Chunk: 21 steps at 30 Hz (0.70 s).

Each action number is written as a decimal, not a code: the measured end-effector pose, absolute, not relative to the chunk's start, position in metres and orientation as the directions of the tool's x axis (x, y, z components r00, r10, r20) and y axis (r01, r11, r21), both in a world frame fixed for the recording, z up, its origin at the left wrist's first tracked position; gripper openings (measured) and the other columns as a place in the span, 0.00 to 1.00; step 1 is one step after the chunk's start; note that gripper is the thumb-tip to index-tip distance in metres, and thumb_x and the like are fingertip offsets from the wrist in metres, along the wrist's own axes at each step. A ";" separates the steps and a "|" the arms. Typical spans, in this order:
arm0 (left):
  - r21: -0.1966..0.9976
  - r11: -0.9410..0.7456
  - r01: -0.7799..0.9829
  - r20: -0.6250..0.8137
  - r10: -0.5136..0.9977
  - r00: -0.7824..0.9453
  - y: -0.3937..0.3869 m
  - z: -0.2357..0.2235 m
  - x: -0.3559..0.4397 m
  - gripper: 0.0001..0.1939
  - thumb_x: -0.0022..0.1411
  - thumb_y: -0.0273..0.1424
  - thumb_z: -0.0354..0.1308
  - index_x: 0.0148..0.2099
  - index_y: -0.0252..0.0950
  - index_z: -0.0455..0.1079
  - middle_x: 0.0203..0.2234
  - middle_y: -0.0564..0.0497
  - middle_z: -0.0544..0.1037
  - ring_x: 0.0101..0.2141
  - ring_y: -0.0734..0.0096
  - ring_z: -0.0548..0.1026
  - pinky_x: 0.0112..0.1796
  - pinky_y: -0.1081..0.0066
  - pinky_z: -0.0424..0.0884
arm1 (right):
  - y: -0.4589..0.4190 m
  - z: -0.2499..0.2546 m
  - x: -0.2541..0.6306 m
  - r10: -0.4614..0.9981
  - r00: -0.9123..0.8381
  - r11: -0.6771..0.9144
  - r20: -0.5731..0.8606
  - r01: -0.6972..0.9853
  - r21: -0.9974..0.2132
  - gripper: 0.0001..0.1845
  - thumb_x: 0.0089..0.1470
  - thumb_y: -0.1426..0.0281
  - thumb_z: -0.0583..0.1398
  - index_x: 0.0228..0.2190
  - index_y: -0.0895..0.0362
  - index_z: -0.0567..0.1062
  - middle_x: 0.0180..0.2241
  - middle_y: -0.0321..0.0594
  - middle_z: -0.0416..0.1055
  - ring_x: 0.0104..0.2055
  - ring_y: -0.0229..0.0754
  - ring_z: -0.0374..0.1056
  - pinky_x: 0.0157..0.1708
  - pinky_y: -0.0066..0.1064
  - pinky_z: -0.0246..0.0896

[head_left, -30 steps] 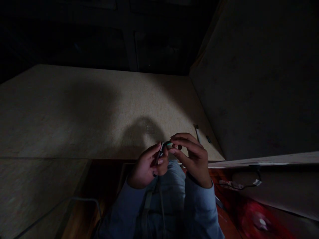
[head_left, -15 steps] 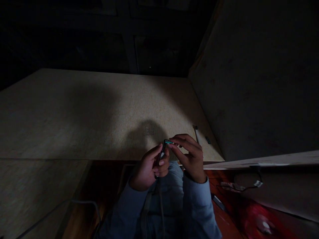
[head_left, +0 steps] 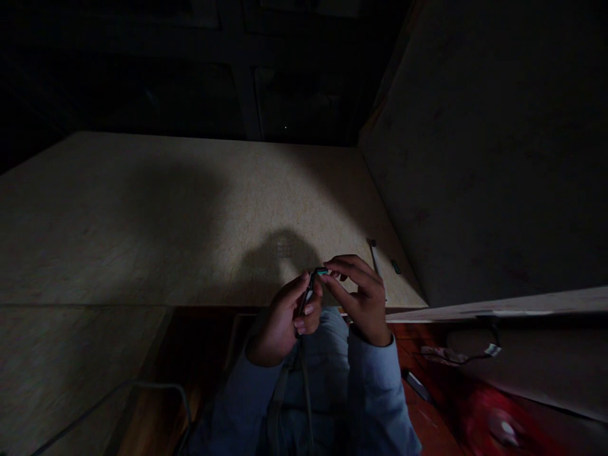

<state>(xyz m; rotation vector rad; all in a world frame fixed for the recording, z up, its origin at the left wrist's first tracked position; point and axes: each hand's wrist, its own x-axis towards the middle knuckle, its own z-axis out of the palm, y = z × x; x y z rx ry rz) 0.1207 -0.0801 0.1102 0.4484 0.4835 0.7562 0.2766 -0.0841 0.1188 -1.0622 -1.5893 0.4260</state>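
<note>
My left hand is closed around a slim dark handle with a pale patch, held slanted above the near table edge. At its upper end sits a short black-and-teal head, set at an angle like a razor's; the exact kind is too dark to tell. My right hand pinches the outer end of this head between thumb and fingertips. The joint between head and handle is partly hidden by my left thumb. Beyond my right hand, a thin white stick with a dark end and a small dark green piece lie on the table.
The pale table meets a tall dark panel on the right. A small clear, gridded thing lies in my shadow. A grey cable runs at lower left. Beside my right arm are a red bag and a black cord.
The teal head has turned slightly and its outer end tips up a little between my right fingertips. Both hands stay almost in place.
</note>
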 end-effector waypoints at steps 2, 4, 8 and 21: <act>0.615 0.590 -0.523 -0.260 0.778 0.572 -0.081 0.112 0.123 0.22 0.61 0.50 0.62 0.34 0.35 0.68 0.14 0.62 0.60 0.11 0.86 0.50 0.14 0.80 0.50 | -0.085 0.119 0.278 0.809 0.031 0.530 0.587 0.396 -0.750 0.11 0.57 0.73 0.67 0.43 0.52 0.81 0.37 0.40 0.76 0.36 0.40 0.72 0.36 0.34 0.71; 0.703 0.516 -0.489 -0.263 0.827 0.496 -0.083 0.115 0.125 0.23 0.62 0.51 0.60 0.34 0.34 0.68 0.15 0.61 0.60 0.12 0.85 0.51 0.14 0.80 0.50 | -0.086 0.121 0.279 0.814 0.025 0.530 0.581 0.379 -0.759 0.13 0.57 0.72 0.67 0.45 0.51 0.80 0.38 0.40 0.75 0.37 0.40 0.72 0.36 0.34 0.71; 0.850 0.361 -0.383 -0.230 0.909 0.348 -0.087 0.120 0.127 0.24 0.62 0.53 0.59 0.33 0.35 0.67 0.16 0.60 0.62 0.14 0.85 0.53 0.17 0.78 0.48 | -0.088 0.123 0.280 0.833 0.003 0.524 0.553 0.316 -0.791 0.14 0.57 0.71 0.67 0.46 0.49 0.80 0.42 0.41 0.76 0.42 0.43 0.74 0.38 0.35 0.71; 0.960 0.207 -0.187 -0.159 0.957 0.242 -0.096 0.130 0.123 0.25 0.64 0.55 0.54 0.34 0.35 0.68 0.18 0.59 0.60 0.18 0.80 0.53 0.20 0.74 0.48 | -0.091 0.120 0.284 0.818 -0.045 0.569 0.574 0.210 -0.795 0.18 0.62 0.77 0.61 0.48 0.45 0.81 0.46 0.41 0.79 0.49 0.44 0.75 0.48 0.38 0.72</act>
